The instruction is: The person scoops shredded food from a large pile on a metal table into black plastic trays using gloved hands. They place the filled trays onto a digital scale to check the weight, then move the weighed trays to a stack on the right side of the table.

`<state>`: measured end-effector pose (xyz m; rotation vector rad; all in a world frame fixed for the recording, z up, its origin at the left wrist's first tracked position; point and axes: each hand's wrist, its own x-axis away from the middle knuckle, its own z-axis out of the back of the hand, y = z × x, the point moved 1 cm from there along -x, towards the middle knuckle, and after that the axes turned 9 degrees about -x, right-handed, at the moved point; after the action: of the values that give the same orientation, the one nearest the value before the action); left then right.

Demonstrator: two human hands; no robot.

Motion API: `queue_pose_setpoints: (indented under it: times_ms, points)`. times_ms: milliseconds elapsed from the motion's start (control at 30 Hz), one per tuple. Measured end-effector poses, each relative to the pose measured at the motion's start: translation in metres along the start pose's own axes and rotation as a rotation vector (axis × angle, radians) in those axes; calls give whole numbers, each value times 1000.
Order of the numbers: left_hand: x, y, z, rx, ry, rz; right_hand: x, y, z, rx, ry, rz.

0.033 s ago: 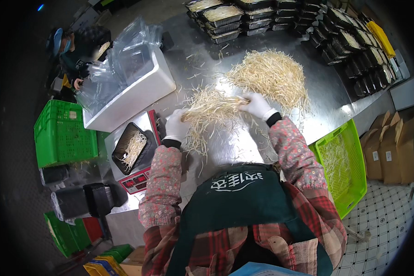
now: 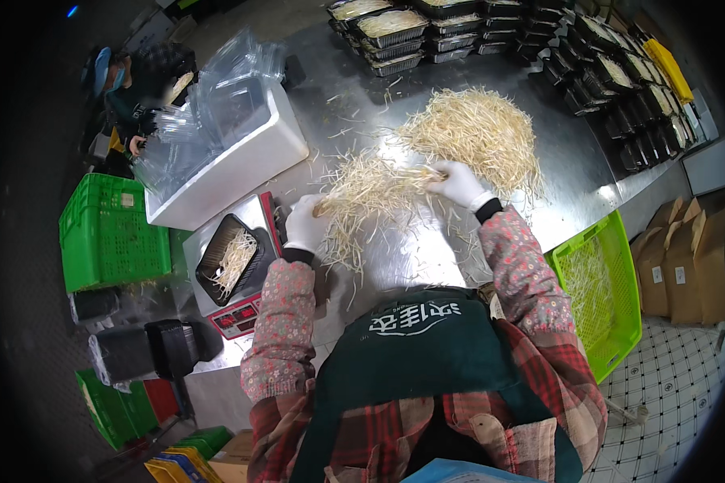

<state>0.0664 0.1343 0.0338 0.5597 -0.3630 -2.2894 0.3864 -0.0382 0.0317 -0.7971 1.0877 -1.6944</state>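
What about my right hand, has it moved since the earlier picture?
Yes, slightly: the right hand has shifted rightward, away from the weighing scale, which has stayed put.

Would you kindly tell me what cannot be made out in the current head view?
All in the head view:
- Left hand: fingertips, mostly hidden by its own glove and bean sprouts.
- Scale: platform's middle, covered by the black tray.
- Foam box: floor, covered by clear plastic.
- Stacked trays: farthest ones, cut off by the upper edge.

We counted two white-gloved hands [image 2: 303,225], two heaps of sprouts [image 2: 475,137], one scale [image 2: 238,319], one tray on it [image 2: 252,259], one foam box [image 2: 225,183], one lime basket [image 2: 631,294].
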Motion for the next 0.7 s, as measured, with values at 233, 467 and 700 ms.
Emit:
queue_pose_setpoints:
  times_ms: [233, 467, 700]
  points:
    - [62, 94, -19, 96, -53, -375, 41, -32, 7, -304, -54, -39]
    - [115, 82, -50, -18, -395, -305, 64, 26, -3, 217, -166, -187]
    - [123, 64, -54, 70, -284, -157, 27, 16, -80, 416, 37, -41]
